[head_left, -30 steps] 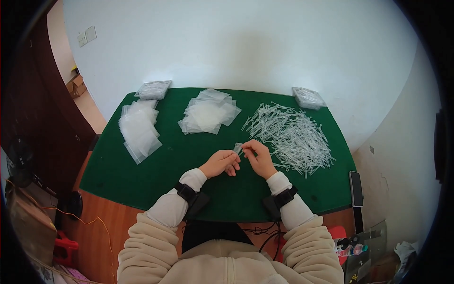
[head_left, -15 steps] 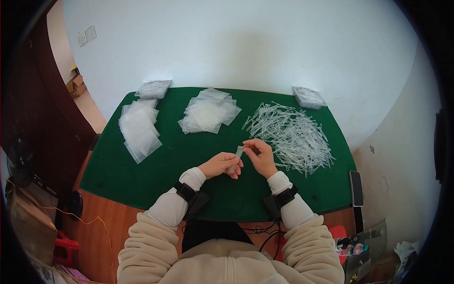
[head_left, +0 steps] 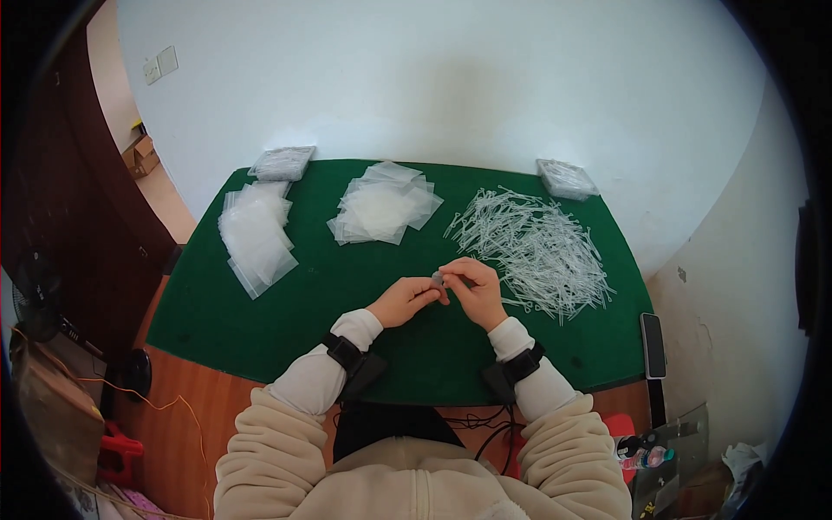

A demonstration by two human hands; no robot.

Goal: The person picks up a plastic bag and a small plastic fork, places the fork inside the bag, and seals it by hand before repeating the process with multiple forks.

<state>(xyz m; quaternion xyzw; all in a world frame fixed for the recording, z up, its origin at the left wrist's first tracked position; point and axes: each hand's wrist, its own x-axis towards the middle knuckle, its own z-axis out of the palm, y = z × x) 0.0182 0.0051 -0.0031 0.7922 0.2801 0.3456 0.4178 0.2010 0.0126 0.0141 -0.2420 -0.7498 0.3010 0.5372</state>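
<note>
Over the middle of the green table mat (head_left: 286,321), my left hand (head_left: 404,300) and my right hand (head_left: 474,290) meet, fingertips together on a small clear plastic piece (head_left: 438,278). Both hands pinch it; its exact shape is too small to tell. A heap of thin clear plastic sticks (head_left: 533,247) lies just right of my right hand. Two piles of small clear bags lie beyond: one (head_left: 382,211) straight ahead, one (head_left: 255,236) to the left.
Two wrapped stacks sit at the mat's far edge, one at the left (head_left: 282,162) and one at the right (head_left: 565,178). A dark phone (head_left: 653,344) lies at the right edge. The white wall stands right behind the table.
My hands have drawn closer together and slightly nearer to me, and the small clear piece now sits lower between my fingertips.
</note>
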